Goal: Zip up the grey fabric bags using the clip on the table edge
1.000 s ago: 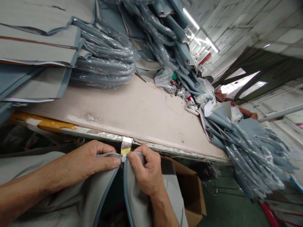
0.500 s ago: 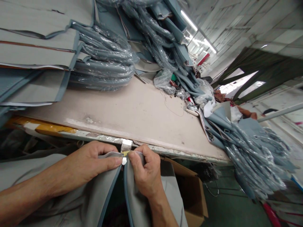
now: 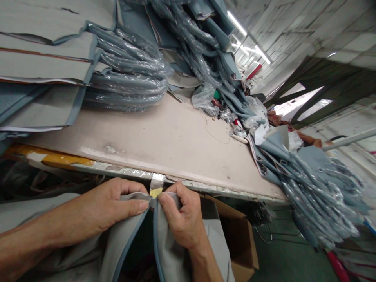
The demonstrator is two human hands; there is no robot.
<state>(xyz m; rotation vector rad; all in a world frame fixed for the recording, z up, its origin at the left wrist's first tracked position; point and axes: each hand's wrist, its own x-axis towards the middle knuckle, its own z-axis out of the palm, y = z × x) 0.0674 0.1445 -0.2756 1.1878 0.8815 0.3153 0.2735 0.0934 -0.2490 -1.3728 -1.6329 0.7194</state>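
My left hand (image 3: 107,209) and my right hand (image 3: 179,219) pinch a grey fabric piece (image 3: 172,254) with blue piped edging, thumbs nearly touching at the top where the two edges meet. The pinch point sits just below the worn front edge of the worktable (image 3: 164,137), right under a short strip of tape (image 3: 156,185) stuck to that edge. The fabric hangs down from both hands, split into two flaps with a dark gap between them.
Plastic-wrapped blue-grey piping bundles (image 3: 129,74) and flat grey panels (image 3: 38,62) are stacked on the table's left and back. More bundles (image 3: 317,184) spill off the right end. An open cardboard box (image 3: 235,231) stands under the table.
Both hands keep their pinch on the fabric. They shifted slightly and the thumbs closed together over the small pale spot between them.
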